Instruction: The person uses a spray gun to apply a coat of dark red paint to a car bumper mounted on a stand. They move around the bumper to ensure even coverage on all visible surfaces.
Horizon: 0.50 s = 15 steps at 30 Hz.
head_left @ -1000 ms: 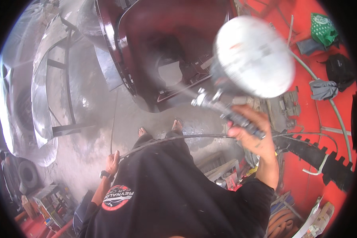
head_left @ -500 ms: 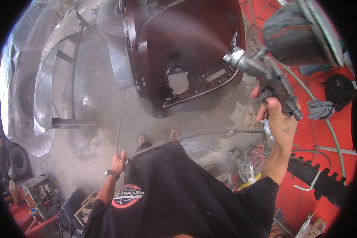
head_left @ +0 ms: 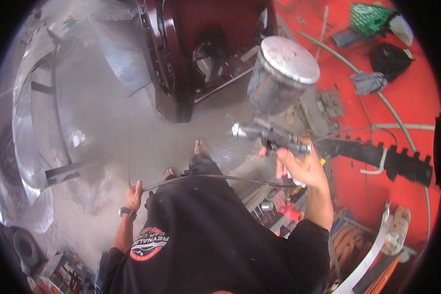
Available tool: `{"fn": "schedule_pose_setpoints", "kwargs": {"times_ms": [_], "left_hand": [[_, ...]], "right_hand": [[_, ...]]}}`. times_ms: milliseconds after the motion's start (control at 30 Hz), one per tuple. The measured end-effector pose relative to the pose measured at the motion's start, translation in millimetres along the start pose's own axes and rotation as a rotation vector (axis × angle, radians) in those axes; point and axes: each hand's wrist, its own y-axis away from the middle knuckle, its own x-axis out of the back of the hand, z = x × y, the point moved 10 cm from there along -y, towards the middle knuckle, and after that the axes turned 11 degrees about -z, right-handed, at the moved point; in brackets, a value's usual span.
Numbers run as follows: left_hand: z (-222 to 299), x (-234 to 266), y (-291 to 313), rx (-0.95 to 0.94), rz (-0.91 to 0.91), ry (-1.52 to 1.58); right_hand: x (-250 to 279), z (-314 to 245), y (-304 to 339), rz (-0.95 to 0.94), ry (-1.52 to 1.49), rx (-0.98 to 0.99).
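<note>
My right hand (head_left: 304,169) is wrapped round the grip of a metal spray gun (head_left: 272,136), its nozzle pointing left. On top of the gun sits a paint cup (head_left: 274,90) with a pale, stained lid. A dark air hose (head_left: 230,177) crosses in front of my body from beneath the gun to my left hand (head_left: 134,197). That hand is closed round the hose near my hip. Beyond the gun stands a glossy dark red car body panel (head_left: 215,22) with a round opening low down; the cup lies in front of its right edge.
Plastic-covered curved parts (head_left: 29,112) stand at left on a dark metal frame (head_left: 63,171). A grey floor (head_left: 108,122) lies between. At right, a red surface (head_left: 348,161) carries a toothed black bar (head_left: 397,164), a pale hose (head_left: 394,115) and a black bag (head_left: 389,61). Tyres (head_left: 24,247) sit lower left.
The spray gun has come down and left, away from the panel, and its visible spray has stopped. My view has turned right, and my feet have shifted. My left hand still grips the hose.
</note>
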Motion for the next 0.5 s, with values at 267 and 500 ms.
{"fn": "schedule_pose_setpoints", "kwargs": {"times_ms": [267, 500], "left_hand": [[30.7, -0.9, 16.4, -0.121, -0.176, -0.135], [29.5, -6.9, 27.1, -0.164, -0.203, -0.164]], "right_hand": [[93.6, -19.8, -24.0, 0.475, 0.338, -0.107], [190.2, -43.2, -32.5, 0.796, 0.378, -0.031]]}}
